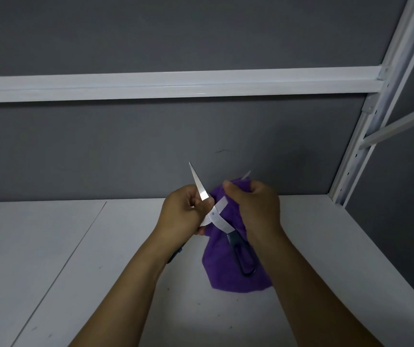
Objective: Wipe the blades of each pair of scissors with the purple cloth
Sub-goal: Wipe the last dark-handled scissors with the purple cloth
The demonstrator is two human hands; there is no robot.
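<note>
Left hand (183, 212) fingers curled round open scissors (213, 214) near pivot. Right hand (253, 204) pinches cloth (217, 271) around one blade.

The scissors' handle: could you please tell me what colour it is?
Dark, nearly black; the handle shows best in the head view.
</note>
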